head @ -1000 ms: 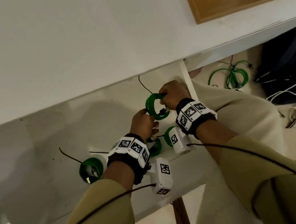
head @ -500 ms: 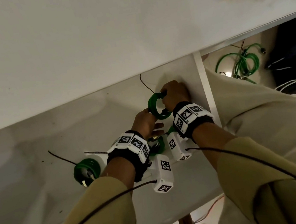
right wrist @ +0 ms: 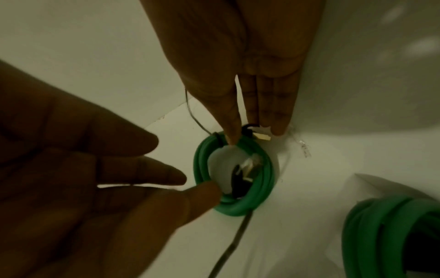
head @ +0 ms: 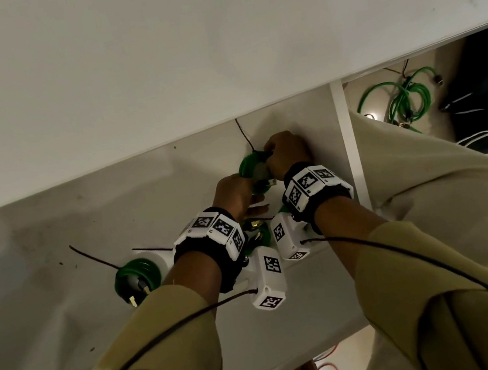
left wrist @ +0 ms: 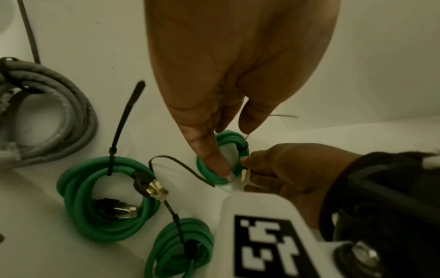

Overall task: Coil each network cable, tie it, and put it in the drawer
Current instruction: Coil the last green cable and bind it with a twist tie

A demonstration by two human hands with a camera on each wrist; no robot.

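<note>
Two hands reach down into the white drawer (head: 63,245), under the edge of the bench (head: 123,76). Nearest lie green coils already tied with black zip ties: one big coil (left wrist: 104,203) and one smaller coil (left wrist: 181,248), with a grey coil (left wrist: 47,116) off to the side. Past them, near the far corner by the right wall, sits the small green cable coil (right wrist: 234,175) that both hands are working on. It lies flat on the drawer floor, with its hole facing up and a black zip tie (right wrist: 219,140) around its far side. The left hand (head: 235,196) is on the near left side, fingers (right wrist: 195,191) loosely open, one tip touching the coil's rim. The right hand (head: 287,154) comes from above on the far side, fingers (right wrist: 232,131) straight and close together, tips pressing on the coil's far rim beside a plug (right wrist: 262,137). Both hands touch it, so either could let go first. More loose green cable (head: 398,99) waits on the floor beyond the drawer.
</note>
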